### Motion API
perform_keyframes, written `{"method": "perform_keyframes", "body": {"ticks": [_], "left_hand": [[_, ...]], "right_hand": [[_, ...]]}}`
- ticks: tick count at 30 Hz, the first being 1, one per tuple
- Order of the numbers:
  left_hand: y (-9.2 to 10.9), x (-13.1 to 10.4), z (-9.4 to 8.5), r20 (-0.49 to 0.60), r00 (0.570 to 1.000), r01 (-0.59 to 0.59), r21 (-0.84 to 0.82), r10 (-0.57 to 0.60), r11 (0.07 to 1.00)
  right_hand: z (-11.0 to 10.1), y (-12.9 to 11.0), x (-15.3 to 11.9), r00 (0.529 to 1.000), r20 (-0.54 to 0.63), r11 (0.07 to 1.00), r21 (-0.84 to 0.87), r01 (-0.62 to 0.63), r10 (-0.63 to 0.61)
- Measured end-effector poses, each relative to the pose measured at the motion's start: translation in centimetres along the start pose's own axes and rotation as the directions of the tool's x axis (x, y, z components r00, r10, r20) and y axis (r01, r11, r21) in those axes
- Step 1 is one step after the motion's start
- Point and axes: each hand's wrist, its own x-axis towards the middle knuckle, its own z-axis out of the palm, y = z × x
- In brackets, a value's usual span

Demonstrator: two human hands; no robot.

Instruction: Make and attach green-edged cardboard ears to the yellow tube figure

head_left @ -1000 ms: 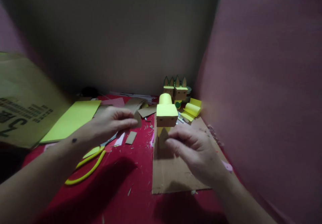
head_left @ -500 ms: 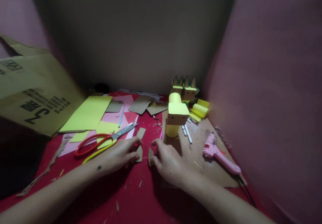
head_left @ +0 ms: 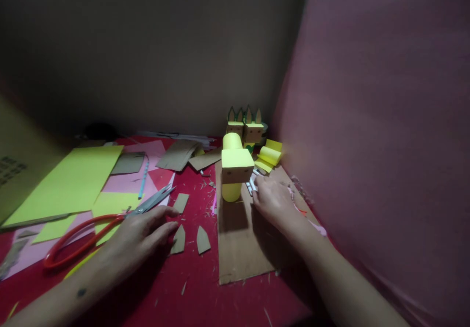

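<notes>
My left hand (head_left: pixel 149 231) rests low over the red tabletop with thumb and fingers apart, holding nothing. Its fingertips are close to a pointed cardboard piece (head_left: pixel 178 240) and a small cardboard rectangle (head_left: pixel 181 203). A second pointed cardboard piece (head_left: pixel 203 240) lies to the right. My right hand (head_left: pixel 273 199) reaches over the cardboard base, its thumb and forefinger apart at slim white pens (head_left: pixel 251 186); the hand partly covers them, and no firm grip shows. Beside it stands a yellow paper tube figure (head_left: pixel 232 192) with a cardboard box snout (head_left: pixel 238 165).
Red-and-yellow-handled scissors (head_left: pixel 150 202) lie beyond my left hand on coloured paper. A pink glue gun (head_left: pixel 318 229) is mostly hidden behind my right arm. Two spiked cardboard heads (head_left: pixel 253 132) stand at the back near folded yellow paper (head_left: pixel 270 154). A cardboard base (head_left: pixel 242 258) lies right.
My right hand has let go of a pointed cardboard piece and moved right and forward to the white pens. My left hand has drawn off the other piece. The view has turned right.
</notes>
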Motion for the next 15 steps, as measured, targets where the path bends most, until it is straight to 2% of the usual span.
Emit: {"method": "perform_keyframes", "body": {"ticks": [7, 15], "left_hand": [[-0.08, -0.46, -0.01, -0.069, 0.996, 0.051, 0.005, -0.051, 0.999], [-0.42, -0.17, 0.41, -0.169, 0.984, -0.024, 0.159, 0.051, 0.987]], "right_hand": [[-0.02, -0.91, 0.77, 0.998, 0.048, 0.999, -0.024, 0.036, -0.034], [0.88, -0.17, 1.23, 0.997, 0.059, 0.998, 0.026, 0.051, -0.052]]}}
